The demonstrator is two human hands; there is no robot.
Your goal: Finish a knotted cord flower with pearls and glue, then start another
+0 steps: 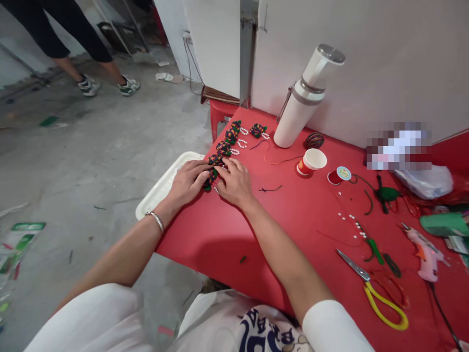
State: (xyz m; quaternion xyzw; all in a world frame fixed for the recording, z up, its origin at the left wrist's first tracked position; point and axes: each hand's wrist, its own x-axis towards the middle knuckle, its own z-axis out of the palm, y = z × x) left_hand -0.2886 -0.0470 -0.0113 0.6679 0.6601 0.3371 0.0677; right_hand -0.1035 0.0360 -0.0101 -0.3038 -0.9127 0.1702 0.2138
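Note:
Several knitted-looking pieces of dark multicoloured yarn, each with a loop of white beads, lie in a slanting row along the table's left edge. The upper ones, such as this yarn piece (223,147), lie beyond my fingers. At the row's near end, my left hand (186,181) and my right hand (234,183) close from both sides on a yarn piece (215,160), partly hiding it. Another yarn piece (208,186) shows just below, between the hands. A separate yarn piece (258,130) with its bead loop sits right of the row.
On the red table (234,234) stand a white thermos (300,110), paper cup (311,163), yarn ball (314,141) and thread spool (339,175). Scissors (383,305) and a pink glue gun (427,252) lie right. A white tray (148,200) juts out left. A person's legs (88,39) show behind.

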